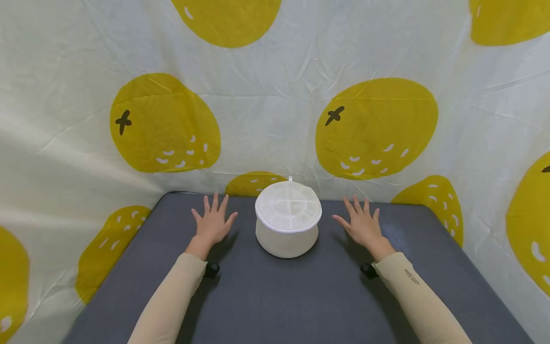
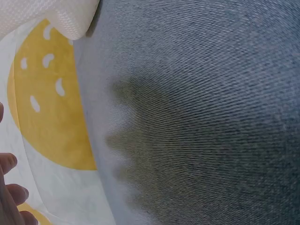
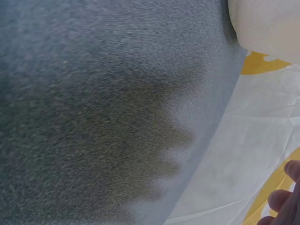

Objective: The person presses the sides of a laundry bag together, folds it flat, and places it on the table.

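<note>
A round white mesh laundry bag stands upright on the dark grey table, its netted lid facing up and a small loop at the back. To its left my left hand hovers over the table with fingers spread, holding nothing. On the other side my right hand is held the same way, apart from the bag. The left wrist view catches a corner of the bag and a few fingertips. In the right wrist view the bag's side shows at the top right, with fingertips below.
The dark grey tabletop runs back to a white cloth curtain printed with large yellow fruit. This curtain also hangs along the left and right sides. A dark wrist camera sits at the left cuff, another at the right.
</note>
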The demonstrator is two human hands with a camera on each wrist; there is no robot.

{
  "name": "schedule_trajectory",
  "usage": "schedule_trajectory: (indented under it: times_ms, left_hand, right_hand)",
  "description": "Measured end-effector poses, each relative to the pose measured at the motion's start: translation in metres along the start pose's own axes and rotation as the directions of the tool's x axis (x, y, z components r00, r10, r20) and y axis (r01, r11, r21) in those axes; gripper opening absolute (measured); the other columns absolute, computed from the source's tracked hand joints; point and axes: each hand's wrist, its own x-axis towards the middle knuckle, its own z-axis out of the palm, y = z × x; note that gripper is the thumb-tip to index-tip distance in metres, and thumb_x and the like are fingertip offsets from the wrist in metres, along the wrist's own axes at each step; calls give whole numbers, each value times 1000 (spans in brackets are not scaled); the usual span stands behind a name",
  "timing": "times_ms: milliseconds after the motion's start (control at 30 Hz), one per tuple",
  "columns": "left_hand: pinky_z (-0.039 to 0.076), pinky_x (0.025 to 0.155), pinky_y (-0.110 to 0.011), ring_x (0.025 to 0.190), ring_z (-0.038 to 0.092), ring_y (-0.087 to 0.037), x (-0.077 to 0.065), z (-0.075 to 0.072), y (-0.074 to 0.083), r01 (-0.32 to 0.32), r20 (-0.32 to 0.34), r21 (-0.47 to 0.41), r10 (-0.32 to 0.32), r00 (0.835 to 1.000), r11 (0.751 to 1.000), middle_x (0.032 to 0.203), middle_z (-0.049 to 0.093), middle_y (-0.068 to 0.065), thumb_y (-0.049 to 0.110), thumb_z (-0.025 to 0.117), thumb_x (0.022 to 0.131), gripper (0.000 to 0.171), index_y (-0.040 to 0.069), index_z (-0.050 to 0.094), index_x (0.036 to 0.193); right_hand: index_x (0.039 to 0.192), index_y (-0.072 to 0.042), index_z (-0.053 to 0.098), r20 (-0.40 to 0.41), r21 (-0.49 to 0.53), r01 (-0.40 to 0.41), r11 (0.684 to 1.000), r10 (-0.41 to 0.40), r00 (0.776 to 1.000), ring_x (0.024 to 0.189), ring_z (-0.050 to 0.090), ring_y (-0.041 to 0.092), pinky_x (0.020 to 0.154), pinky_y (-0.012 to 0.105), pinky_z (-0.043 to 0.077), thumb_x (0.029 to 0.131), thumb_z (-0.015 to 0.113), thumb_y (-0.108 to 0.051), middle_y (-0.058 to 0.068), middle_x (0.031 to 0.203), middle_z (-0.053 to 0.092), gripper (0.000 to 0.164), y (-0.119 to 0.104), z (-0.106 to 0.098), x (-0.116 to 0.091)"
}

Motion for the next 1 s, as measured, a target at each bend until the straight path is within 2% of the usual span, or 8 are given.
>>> schedule_trajectory:
  times_ms: [200,400,600,767,1000]
  left_hand:
    - [-7,107,-81,151,-13,-47,-4,2,-3,4,9,-33,-4,1000,999,170,-5,-19,54,41,107,76,16,14,166]
    - [-6,107,-80,152,-10,-47,-7,4,-5,-13,-12,-73,12,1000,997,170,-1,-20,53,42,108,75,15,15,166]
    - [-5,109,-79,152,-9,-46,-8,5,-4,-22,-13,-73,22,1000,997,170,0,-19,54,42,107,76,16,15,166]
    - [-3,110,-78,153,-8,-45,-10,4,-2,-34,-23,-67,32,999,997,170,2,-19,54,43,107,76,16,16,166]
    - [6,111,-77,153,3,-47,-11,2,2,-85,-82,-82,79,994,993,170,7,-17,50,46,107,73,16,20,166]
  right_hand:
    - [163,-4,21,1,9,13,1000,-13,1000,148,-6,56,109,78,-4,103,50,-58,30,166,7,85,-2,-2,-5]
    - [163,-4,22,-6,0,41,999,-41,999,149,-3,55,110,78,0,102,46,-63,30,166,8,89,-4,-4,-12]
    - [162,-3,24,-19,-4,64,998,-65,998,149,3,56,111,77,6,101,43,-66,31,165,12,90,-4,-7,-19]
    - [162,-2,25,-27,0,74,997,-74,997,148,6,58,112,76,9,103,48,-61,31,165,14,86,-2,-6,-22]
    - [161,0,27,-52,47,96,994,-94,994,146,9,60,112,75,12,104,54,-52,33,163,17,82,-3,-9,-30]
